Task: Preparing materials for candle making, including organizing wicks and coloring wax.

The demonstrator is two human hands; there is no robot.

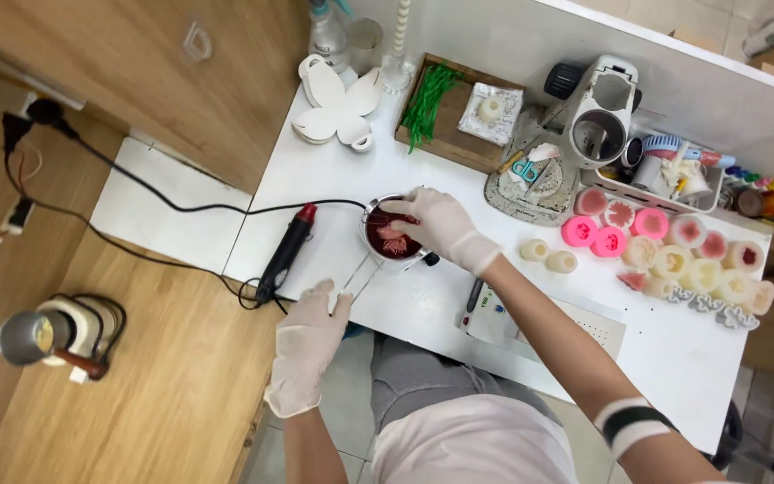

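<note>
Head view, looking straight down on a white worktable (423, 314). Step in hand, as I judge it: working pink solid pieces (393, 238) in or out of the small metal melting pot (393, 235), which holds dark red liquid and sits near table centre.

Right hand (436, 222), gloved, lies over the pot from its 3 o'clock side. Fingertips are curled down to the pot's mouth, touching or pinching the pink pieces at the surface. Grip looks partly closed; whether a piece is actually held between the fingers I cannot tell.

Left hand (308, 345), gloved, sits at the table's near edge, at 7 o'clock from the pot. Fingers are extended and loosely spread, palm down; it holds nothing. The pot's long handle (362, 278) runs toward it, ending just beside the fingertips.

Black heat gun (287, 253) with red end lies at 9 o'clock from the pot, cord trailing off the table. Pink and cream moulds and castings (665, 255) are grouped at 3 o'clock, well apart.

Next move, by judgement: it calls for a light fingertip pinch and a steadied handle, since the pot could tip.
</note>
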